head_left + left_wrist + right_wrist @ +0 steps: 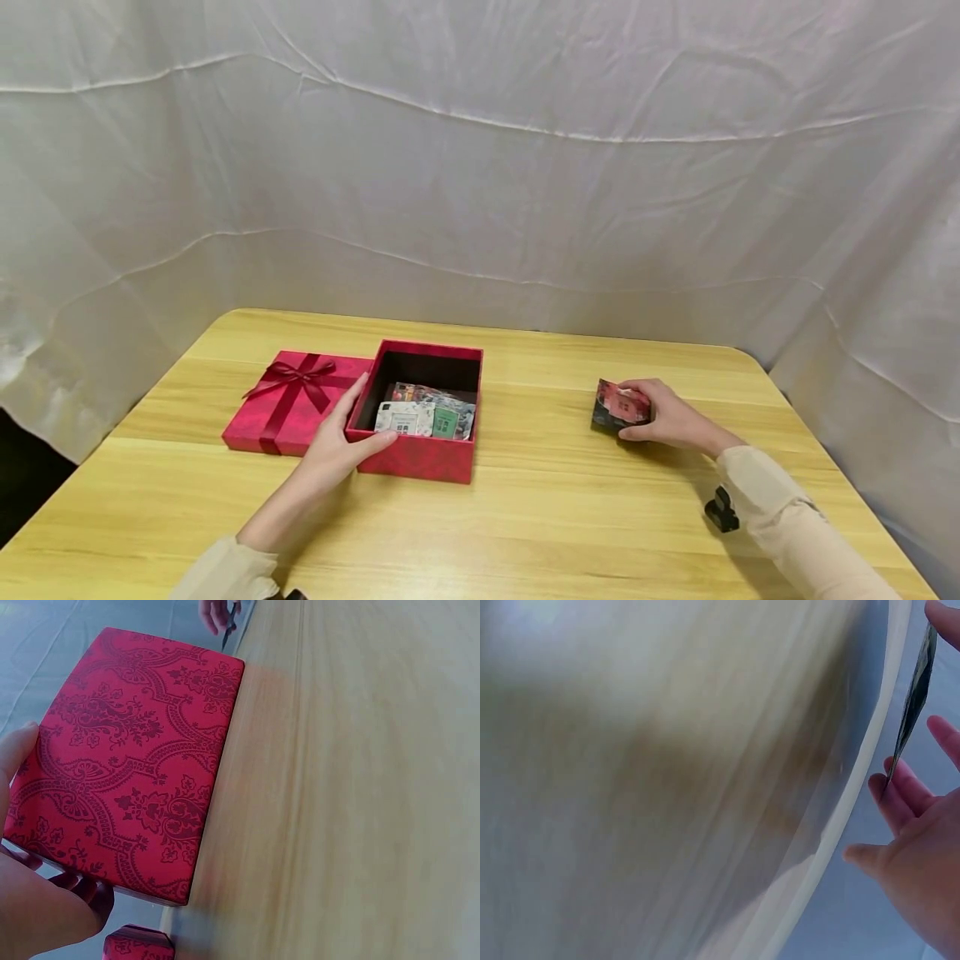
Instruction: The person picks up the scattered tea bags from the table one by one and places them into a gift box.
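- The right hand [671, 421] pinches a small stack of dark and red printed cards [620, 407], tilted up off the pale wooden table [540, 517].
- The open red patterned cardboard box [420, 454] lies well to that stack's left.
- The left hand [336, 446] grips the box's near left corner, thumb over the rim.

At centre frame, the left hand [335, 446] grips the open red cardboard box [420, 454] of cards. At right, the right hand [670, 421] holds a dark picture card [619, 406] on the wooden table [540, 517].
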Motion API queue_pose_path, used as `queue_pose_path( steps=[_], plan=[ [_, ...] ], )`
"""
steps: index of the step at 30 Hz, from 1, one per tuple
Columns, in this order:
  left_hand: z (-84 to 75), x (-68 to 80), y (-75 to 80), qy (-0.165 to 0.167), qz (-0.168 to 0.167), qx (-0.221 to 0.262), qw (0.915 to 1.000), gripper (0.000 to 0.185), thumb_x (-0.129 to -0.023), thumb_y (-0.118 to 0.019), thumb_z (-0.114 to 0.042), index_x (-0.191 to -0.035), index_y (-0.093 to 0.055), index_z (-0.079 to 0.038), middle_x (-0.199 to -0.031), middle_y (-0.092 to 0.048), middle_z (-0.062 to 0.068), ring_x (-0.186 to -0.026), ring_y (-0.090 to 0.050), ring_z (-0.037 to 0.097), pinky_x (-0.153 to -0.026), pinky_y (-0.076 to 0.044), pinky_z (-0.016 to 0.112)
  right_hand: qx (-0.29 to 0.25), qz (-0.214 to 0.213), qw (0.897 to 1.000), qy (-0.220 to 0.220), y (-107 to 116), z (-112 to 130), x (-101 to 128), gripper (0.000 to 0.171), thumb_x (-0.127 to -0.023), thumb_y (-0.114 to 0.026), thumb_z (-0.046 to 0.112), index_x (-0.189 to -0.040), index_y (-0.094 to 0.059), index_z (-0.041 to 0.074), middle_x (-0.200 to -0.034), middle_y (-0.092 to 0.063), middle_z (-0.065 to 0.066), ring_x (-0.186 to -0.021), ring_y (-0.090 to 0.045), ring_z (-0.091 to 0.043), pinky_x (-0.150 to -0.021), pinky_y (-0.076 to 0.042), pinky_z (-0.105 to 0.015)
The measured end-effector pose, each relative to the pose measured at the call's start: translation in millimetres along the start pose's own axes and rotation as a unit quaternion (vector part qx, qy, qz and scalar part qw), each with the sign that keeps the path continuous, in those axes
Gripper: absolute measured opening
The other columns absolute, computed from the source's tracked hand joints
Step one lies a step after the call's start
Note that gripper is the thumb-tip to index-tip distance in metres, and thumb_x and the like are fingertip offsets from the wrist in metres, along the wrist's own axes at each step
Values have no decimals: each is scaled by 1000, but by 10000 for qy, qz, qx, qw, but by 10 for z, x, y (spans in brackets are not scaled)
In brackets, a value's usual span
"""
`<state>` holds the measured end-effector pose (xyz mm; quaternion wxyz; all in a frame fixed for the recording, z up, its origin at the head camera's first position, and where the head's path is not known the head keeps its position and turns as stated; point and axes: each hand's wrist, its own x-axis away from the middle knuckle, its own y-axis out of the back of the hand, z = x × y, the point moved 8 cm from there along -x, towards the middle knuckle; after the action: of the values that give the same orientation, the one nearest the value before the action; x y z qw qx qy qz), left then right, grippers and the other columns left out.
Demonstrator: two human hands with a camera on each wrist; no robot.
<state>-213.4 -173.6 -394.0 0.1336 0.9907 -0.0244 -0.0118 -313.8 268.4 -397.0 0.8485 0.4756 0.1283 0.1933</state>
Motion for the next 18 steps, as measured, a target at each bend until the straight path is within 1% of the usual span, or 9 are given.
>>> queue_pose_path(
  steps=[7, 15, 18],
  plan=[
    [1, 1, 1, 2, 7, 1, 10000, 92, -85, -74, -20, -156, -15, -19, -156, -19, 16, -140, -17, 36, -108, -22, 62, 59, 5, 10000, 3, -36, 105, -4, 76, -75, -82, 33, -134, -49, -2, -128, -46, -27, -117, -42, -42, -94, -37, -64],
    [-6, -4, -7, -32, -2, 68, 10000, 91, -86, -73, -20, -156, -16, -19, -155, -21, 16, -139, -19, 36, -108, -24, 61, 124, -14, 9996, 261, -97, 274, 14, 72, -75, -81, 32, -132, -50, 0, -128, -46, -26, -115, -43, -42, -92, -39, -64],
    [5, 1, 2, 0, -23, 48, 10000, 91, -85, -74, -21, -156, -17, -20, -155, -21, 16, -139, -19, 36, -108, -24, 61, 224, 5, 9992, 318, -138, 334, 5, 71, -77, -80, 34, -133, -50, 2, -130, -45, -26, -116, -42, -42, -91, -40, -64]
  ],
)
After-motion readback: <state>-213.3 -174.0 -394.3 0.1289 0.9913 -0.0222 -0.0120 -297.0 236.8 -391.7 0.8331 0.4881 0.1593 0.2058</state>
